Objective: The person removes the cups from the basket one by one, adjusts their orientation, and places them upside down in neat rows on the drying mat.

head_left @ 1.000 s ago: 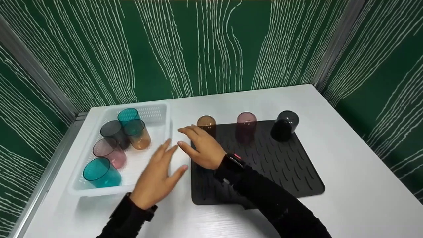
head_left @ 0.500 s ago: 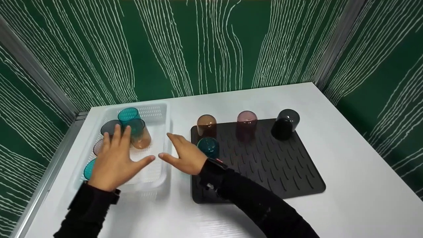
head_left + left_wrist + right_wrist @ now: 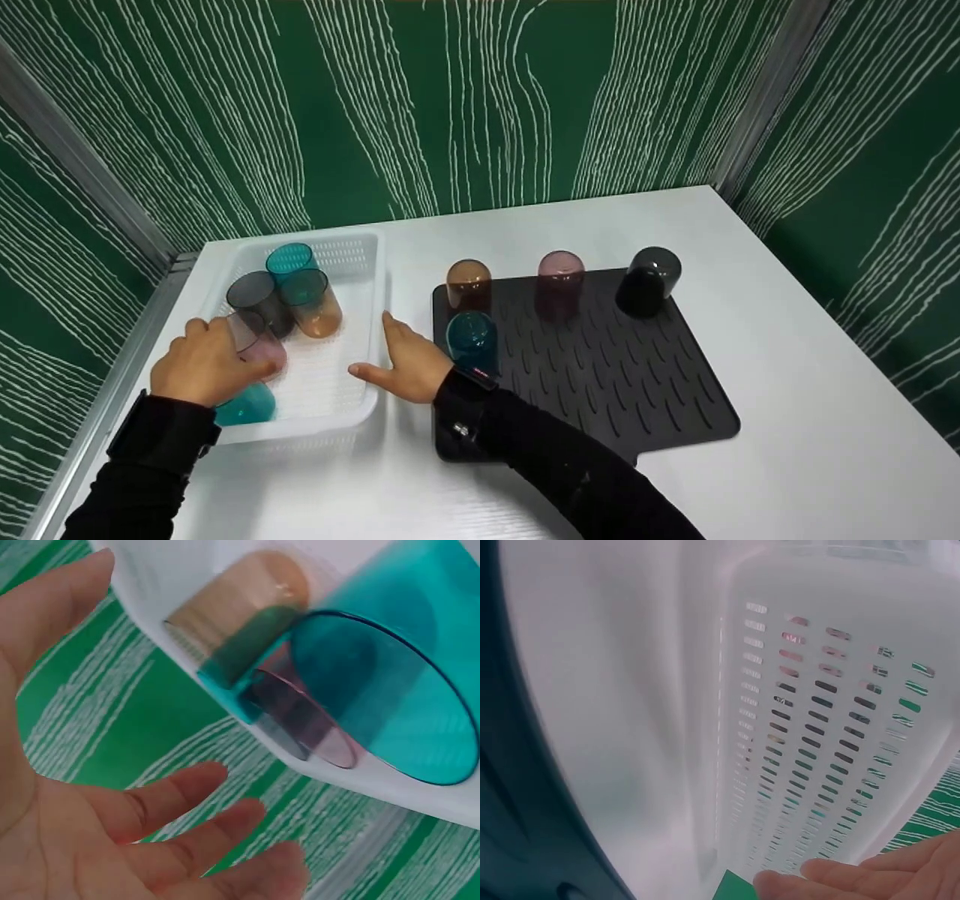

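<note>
In the head view my left hand bends around a pink glass tumbler in the white basket, thumb at its near side, far fingertips hidden. The left wrist view shows that hand's fingers spread, with nothing between them. Nearest to it is a teal tumbler; beyond stand a grey tumbler, an amber one and a second teal one. My right hand has its thumb and fingers extended at the basket's right rim, holding nothing. The right wrist view shows its fingers beside the slotted basket wall.
A black ridged drying mat lies right of the basket on the white table. Upside down on it stand tumblers in amber, pink, grey and dark teal. Green patterned walls surround the table.
My left hand has moved left into the basket, its fingers going from spread to bent at the pink tumbler. My right hand has drawn left off the mat, uncovering the upside-down teal tumbler.
</note>
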{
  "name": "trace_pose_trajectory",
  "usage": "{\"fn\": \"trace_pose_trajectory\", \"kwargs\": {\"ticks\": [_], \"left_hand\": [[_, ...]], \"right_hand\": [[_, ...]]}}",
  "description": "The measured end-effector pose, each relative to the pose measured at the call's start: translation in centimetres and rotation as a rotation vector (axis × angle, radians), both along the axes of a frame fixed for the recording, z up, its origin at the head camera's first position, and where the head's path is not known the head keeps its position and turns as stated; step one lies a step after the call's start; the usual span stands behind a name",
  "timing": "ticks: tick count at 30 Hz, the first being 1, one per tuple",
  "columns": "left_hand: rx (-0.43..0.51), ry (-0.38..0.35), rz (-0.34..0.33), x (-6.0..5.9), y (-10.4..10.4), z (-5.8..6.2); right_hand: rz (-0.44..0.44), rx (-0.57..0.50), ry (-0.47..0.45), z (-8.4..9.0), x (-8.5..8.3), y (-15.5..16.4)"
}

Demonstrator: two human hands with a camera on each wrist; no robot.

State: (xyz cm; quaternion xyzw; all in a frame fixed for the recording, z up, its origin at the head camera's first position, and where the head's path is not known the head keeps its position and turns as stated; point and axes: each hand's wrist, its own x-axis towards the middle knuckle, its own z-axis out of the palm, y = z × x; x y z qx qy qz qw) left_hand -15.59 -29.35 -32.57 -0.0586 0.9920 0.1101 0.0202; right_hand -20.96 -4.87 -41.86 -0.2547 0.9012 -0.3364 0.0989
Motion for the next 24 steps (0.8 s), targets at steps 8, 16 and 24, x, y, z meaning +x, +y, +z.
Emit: {"fn": "trace_pose_trajectory", "kwargs": {"ticks": [8,16,24], "left_hand": [[0.033,-0.282,-0.054,-0.8,-1.5,-0.9],[0.005,-0.351,-0.144,-1.2,-2.0,-1.8],[-0.008,-0.306,-0.192,-0.8,-1.9,-1.3]], "right_hand": [[-0.021,0.017,-0.025,-0.2,-0.1,-0.3],[-0.023,0.018,-0.039,-0.4,0.0,-0.3],[-0.004,-0.016,-0.022,-0.5,0.0,-0.1]]}}
